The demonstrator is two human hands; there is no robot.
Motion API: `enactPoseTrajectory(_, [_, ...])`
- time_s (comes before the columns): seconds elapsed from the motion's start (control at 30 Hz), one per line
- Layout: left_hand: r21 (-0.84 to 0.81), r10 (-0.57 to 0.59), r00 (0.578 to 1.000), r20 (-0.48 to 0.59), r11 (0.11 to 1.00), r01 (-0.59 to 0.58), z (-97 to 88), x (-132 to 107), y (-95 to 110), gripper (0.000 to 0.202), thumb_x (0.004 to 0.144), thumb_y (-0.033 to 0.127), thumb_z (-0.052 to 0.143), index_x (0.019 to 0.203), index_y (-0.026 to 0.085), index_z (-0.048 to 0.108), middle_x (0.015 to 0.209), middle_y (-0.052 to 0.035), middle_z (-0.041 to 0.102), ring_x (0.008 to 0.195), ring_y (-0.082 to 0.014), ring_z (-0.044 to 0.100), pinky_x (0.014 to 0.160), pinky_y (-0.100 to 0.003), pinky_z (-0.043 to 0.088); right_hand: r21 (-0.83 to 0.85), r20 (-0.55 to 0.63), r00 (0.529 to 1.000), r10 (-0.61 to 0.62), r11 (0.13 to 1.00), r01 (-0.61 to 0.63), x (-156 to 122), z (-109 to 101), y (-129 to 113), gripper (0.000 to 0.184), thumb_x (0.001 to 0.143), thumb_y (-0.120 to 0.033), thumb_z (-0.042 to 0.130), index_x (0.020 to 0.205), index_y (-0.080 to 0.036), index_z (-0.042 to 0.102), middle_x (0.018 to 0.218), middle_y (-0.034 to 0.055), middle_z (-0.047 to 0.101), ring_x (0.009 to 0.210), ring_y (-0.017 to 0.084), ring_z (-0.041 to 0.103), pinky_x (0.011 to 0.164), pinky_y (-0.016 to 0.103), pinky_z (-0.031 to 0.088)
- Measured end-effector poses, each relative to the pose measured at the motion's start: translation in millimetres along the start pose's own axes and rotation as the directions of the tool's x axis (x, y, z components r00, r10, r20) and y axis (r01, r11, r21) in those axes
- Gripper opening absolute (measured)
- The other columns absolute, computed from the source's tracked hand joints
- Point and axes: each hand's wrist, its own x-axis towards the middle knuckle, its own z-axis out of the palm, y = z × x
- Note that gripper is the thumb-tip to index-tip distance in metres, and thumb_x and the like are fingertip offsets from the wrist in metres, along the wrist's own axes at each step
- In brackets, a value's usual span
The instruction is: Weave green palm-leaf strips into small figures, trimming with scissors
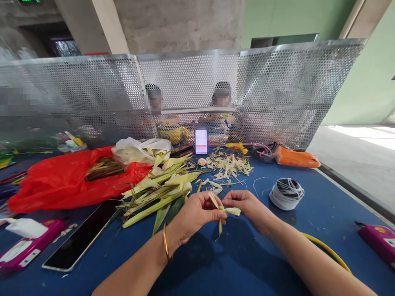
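Between my hands is a small folded piece of corn husk (231, 211), pale yellow-green, with strips sticking out upward, downward and to the right. My left hand (197, 211), with a gold bangle at the wrist, pinches it between thumb and fingers. My right hand (245, 203) is closed at the husk's right side, its thumb and fingertips together; a thin strand or husk edge there is too small to make out. Just beyond my left hand lies a pile of long corn husks (166, 185). Trimmed husk scraps (230, 164) are heaped farther back.
A red plastic bag (61, 176) and a large tablet (83, 234) lie left. A spool of white cord (286, 194) and an orange packet (296, 157) stand right. Purple power strips (378, 242) sit at both sides. A perforated metal screen (191, 82) closes the table's back, people behind it.
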Motion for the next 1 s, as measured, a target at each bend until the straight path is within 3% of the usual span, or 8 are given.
enactPoseTrajectory(0.2, [-0.143, -0.016, 0.988, -0.152, 0.990, -0.006, -1.4, 3.5, -3.2, 0.030, 0.060, 0.026, 0.083, 0.079, 0.015, 0.063, 0.072, 0.0001, 0.067, 0.066, -0.0129, 0.063, 0.069, -0.025, 0.050, 0.195, 0.054, 0.994, 0.100, 0.975, -0.109, -3.1, 12.6, 10.6, 0.033, 0.058, -0.042, 0.079, 0.059, -0.015, 0.060, 0.044, -0.0070, 0.044, 0.041, 0.005, 0.032, 0.044, 0.022, 0.019])
enactPoseTrajectory(0.37, [-0.256, -0.072, 0.981, -0.181, 0.966, 0.023, -3.6, 3.4, -4.5, 0.028, 0.063, 0.027, 0.081, 0.084, 0.013, 0.067, 0.078, -0.0036, 0.069, 0.070, -0.0133, 0.064, 0.072, -0.025, 0.050, 0.261, -0.031, 0.995, 0.093, 0.962, -0.082, -2.9, 14.7, 13.3, 0.034, 0.057, -0.043, 0.080, 0.065, -0.015, 0.062, 0.045, -0.0081, 0.042, 0.042, 0.005, 0.030, 0.044, 0.023, 0.019])
enactPoseTrajectory(0.57, [-0.196, -0.038, 0.976, -0.216, 0.981, -0.005, -2.8, 4.6, -5.3, 0.025, 0.064, 0.027, 0.079, 0.083, 0.013, 0.069, 0.080, -0.0043, 0.070, 0.073, -0.0141, 0.063, 0.075, -0.027, 0.051, 0.100, -0.110, 0.994, -0.018, 0.995, 0.029, -2.3, 17.9, 14.1, 0.033, 0.063, -0.046, 0.073, 0.067, -0.015, 0.064, 0.048, -0.0065, 0.042, 0.044, 0.006, 0.027, 0.045, 0.024, 0.016])
enactPoseTrajectory(0.8, [0.088, 0.111, 0.933, -0.343, 0.992, -0.086, -5.3, 9.6, -8.8, 0.015, 0.066, 0.026, 0.071, 0.077, 0.015, 0.071, 0.076, -0.0018, 0.069, 0.068, -0.0127, 0.059, 0.065, -0.023, 0.046, -0.186, -0.149, 0.983, -0.105, 0.980, 0.076, -5.3, 23.5, 14.7, 0.027, 0.075, -0.041, 0.060, 0.063, -0.017, 0.056, 0.051, -0.0068, 0.036, 0.047, 0.008, 0.027, 0.046, 0.023, 0.020])
enactPoseTrajectory(0.9, [0.205, 0.176, 0.906, -0.386, 0.973, -0.103, -7.1, 11.4, -9.9, 0.017, 0.064, 0.024, 0.070, 0.079, 0.016, 0.071, 0.077, -0.0026, 0.070, 0.071, -0.0156, 0.061, 0.066, -0.024, 0.047, -0.460, -0.127, 0.945, -0.302, 0.862, 0.214, -12.7, 25.3, 12.2, 0.023, 0.083, -0.031, 0.052, 0.064, -0.018, 0.054, 0.057, -0.0037, 0.044, 0.053, 0.010, 0.038, 0.051, 0.023, 0.028])
enactPoseTrajectory(1.0, [0.313, 0.205, 0.901, -0.383, 0.946, -0.082, -9.1, 12.6, -12.3, 0.016, 0.063, 0.024, 0.070, 0.077, 0.017, 0.069, 0.074, -0.0026, 0.070, 0.069, -0.0166, 0.062, 0.064, -0.025, 0.046, -0.766, 0.042, 0.835, -0.549, 0.519, 0.380, -22.7, 24.1, 4.9, 0.020, 0.089, -0.022, 0.046, 0.074, -0.019, 0.059, 0.072, 0.0014, 0.055, 0.063, 0.014, 0.048, 0.058, 0.025, 0.033])
